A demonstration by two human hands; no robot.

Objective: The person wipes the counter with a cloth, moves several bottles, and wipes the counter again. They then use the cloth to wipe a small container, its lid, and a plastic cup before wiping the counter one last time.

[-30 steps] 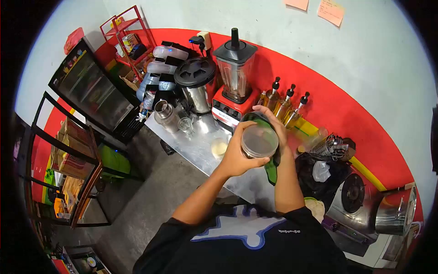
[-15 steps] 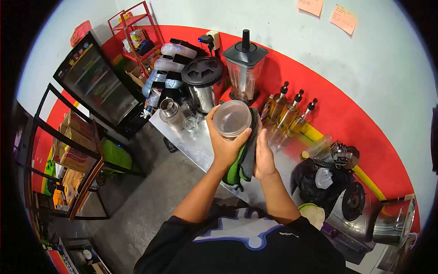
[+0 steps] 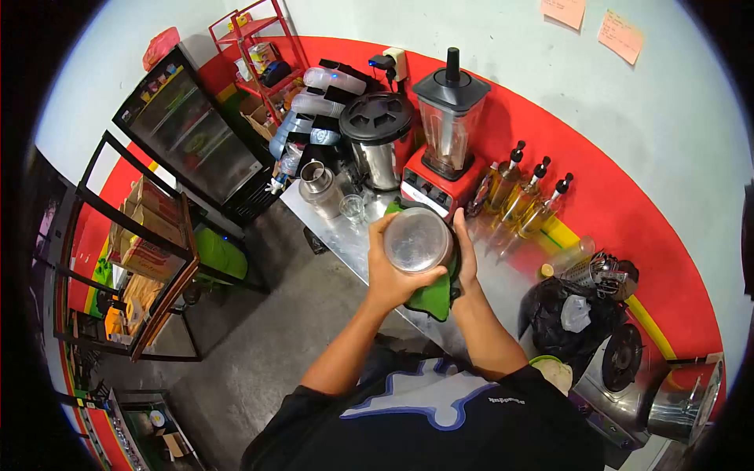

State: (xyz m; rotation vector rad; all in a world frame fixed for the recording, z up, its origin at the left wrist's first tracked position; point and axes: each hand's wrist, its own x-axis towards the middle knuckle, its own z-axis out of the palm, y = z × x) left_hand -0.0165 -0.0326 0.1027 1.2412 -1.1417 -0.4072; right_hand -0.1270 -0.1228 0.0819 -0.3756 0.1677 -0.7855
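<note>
A round clear container (image 3: 418, 240) is gripped in my left hand (image 3: 390, 276), its thumb lying along the near side. Against the container's right side and underside lies a green and dark cloth (image 3: 431, 301). My right hand (image 3: 465, 263) presses the cloth from the right, with its fingers pointing up and partly hidden behind it. Both hands are above the metal counter (image 3: 495, 282). Just beyond them stands a blender (image 3: 446, 173) with a red base. To the left of the hands are a small glass (image 3: 352, 207) and a metal shaker (image 3: 320, 191).
A steel canister (image 3: 377, 161) with a black lid stands by the wall. Bottles with pourers (image 3: 520, 198) are right of the blender. Farther right are a black bag (image 3: 550, 314), a stove (image 3: 613, 377) and a large pot (image 3: 683, 400). A fridge (image 3: 196, 137) is at left.
The container and both hands have moved lower and closer to my body. The cloth now wraps around the container's side, where it hung beside it before. The view has shifted left.
</note>
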